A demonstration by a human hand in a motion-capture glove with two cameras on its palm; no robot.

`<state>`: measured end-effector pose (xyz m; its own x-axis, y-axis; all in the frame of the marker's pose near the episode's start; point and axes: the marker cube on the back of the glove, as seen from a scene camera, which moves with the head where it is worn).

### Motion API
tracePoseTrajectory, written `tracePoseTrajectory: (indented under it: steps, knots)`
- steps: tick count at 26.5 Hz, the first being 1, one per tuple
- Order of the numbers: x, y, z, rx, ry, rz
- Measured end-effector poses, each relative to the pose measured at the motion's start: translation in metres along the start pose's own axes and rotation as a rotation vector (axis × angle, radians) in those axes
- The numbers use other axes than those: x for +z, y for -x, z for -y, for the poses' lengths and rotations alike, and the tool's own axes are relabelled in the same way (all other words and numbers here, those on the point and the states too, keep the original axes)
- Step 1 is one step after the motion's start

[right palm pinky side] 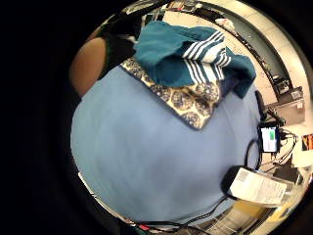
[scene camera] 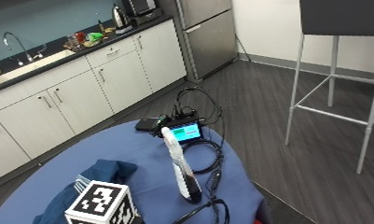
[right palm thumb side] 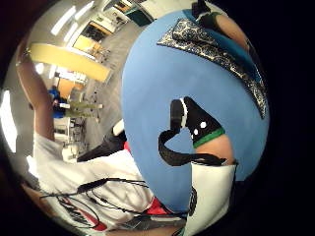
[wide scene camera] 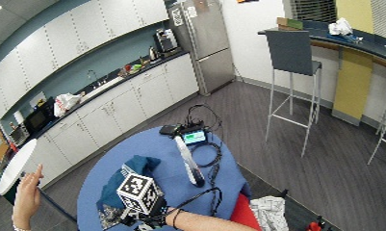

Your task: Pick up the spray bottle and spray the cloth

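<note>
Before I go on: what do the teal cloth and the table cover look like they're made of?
Teal cloth: soft woven fabric, probably cotton, matte; it lies crumpled in folds and has white stripes. Table cover: smooth matte blue fabric, it seems, lying flat and draping over the table's edge.

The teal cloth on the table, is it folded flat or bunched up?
Bunched up: the teal cloth lies crumpled in loose folds on the blue table, over a patterned cloth.

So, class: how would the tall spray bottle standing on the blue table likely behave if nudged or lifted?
The spray bottle is tall and narrow on a small base, so a sideways push near the top would probably tip it. Its body looks like rigid plastic, so it should stay stiff when lifted. The cables lying right beside it might snag it.
</note>
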<state>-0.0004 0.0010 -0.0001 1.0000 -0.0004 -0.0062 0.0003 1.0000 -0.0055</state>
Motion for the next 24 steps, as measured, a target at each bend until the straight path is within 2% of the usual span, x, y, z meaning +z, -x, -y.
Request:
tracePoseTrajectory:
  steps: [10, 24]
  knots:
    - [0.005, 0.011, -0.006, -0.020, 0.018, 0.017]
    - [0.014, 0.001, -0.025, 0.029, 0.018, 0.062]
